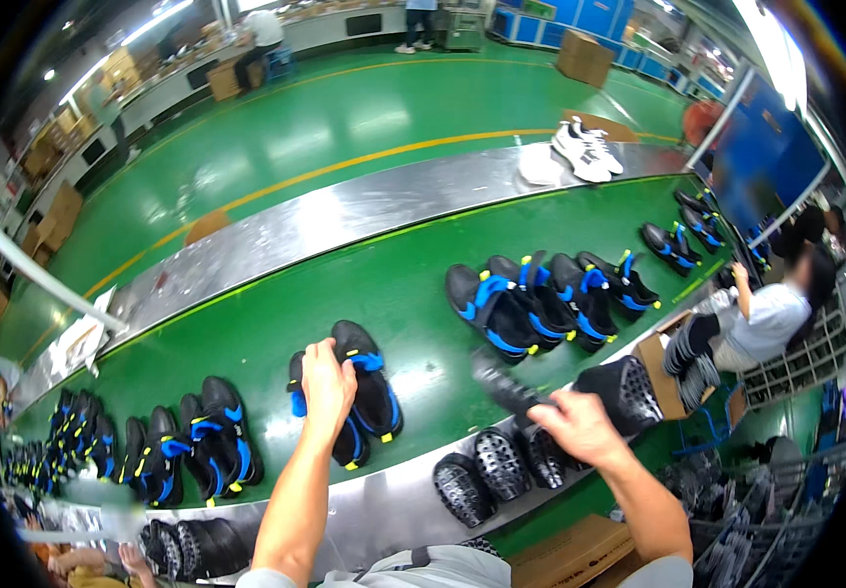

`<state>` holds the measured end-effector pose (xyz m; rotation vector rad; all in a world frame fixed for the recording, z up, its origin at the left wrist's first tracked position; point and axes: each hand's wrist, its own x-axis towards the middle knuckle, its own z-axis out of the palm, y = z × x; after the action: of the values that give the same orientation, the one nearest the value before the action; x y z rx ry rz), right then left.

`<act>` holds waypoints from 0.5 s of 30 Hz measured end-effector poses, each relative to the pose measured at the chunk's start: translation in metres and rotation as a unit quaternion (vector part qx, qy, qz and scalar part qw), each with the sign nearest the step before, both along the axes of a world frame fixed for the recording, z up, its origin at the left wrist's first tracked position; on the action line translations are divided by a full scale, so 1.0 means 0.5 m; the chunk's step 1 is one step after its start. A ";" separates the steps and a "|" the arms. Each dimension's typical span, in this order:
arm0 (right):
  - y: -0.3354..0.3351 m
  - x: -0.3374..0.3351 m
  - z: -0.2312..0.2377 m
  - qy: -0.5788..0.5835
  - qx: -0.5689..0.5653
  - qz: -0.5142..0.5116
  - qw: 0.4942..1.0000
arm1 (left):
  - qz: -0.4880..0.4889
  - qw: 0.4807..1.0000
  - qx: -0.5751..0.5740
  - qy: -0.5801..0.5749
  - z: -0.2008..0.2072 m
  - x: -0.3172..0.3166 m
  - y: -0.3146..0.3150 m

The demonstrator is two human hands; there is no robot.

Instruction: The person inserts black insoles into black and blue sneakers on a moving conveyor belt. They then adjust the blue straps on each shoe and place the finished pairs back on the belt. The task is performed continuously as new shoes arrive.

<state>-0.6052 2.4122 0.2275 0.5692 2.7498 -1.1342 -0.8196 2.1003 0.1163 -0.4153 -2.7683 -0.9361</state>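
Note:
My left hand is closed over a black and blue shoe, which it partly hides. Close beside it, touching or nearly so, lies the matching shoe, with yellow tabs. My right hand grips a dark, elongated piece that looks like a shoe sole; motion smears it. Just below that hand, black studded sole-like pieces stand in a row on the metal ledge. More of them form a stack to its right.
Several more shoes stand on the green belt to the right, others to the left. White sneakers rest on the far metal rail. A co-worker sits at the right beside a cardboard box.

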 end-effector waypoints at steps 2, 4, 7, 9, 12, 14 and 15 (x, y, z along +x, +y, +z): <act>-0.084 -0.059 -0.060 -0.051 -0.080 0.078 0.992 | -0.006 0.994 -0.042 -0.101 -0.011 -0.037 -0.039; -0.150 -0.121 -0.088 -0.108 -0.086 0.130 0.982 | -0.045 0.985 -0.057 -0.158 -0.052 -0.057 -0.038; -0.216 -0.210 -0.126 -0.149 -0.043 0.166 0.974 | -0.065 0.975 -0.091 -0.191 -0.105 -0.075 -0.040; -0.242 -0.242 -0.165 -0.147 0.009 0.174 0.974 | -0.070 0.983 -0.086 -0.145 -0.126 -0.080 -0.027; -0.300 -0.267 -0.193 -0.100 0.113 0.200 0.968 | -0.128 0.978 -0.100 -0.128 -0.116 -0.078 -0.019; -0.353 -0.275 -0.217 -0.026 0.164 0.193 0.967 | -0.154 0.974 -0.116 -0.122 -0.120 -0.072 -0.019; -0.372 -0.282 -0.244 -0.016 0.185 0.159 0.970 | -0.151 0.975 -0.101 -0.124 -0.126 -0.073 -0.017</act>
<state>-0.7460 2.2260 0.1053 0.1618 2.8993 -0.5426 -0.8562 2.0916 0.0534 -0.8254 -3.1030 -0.8148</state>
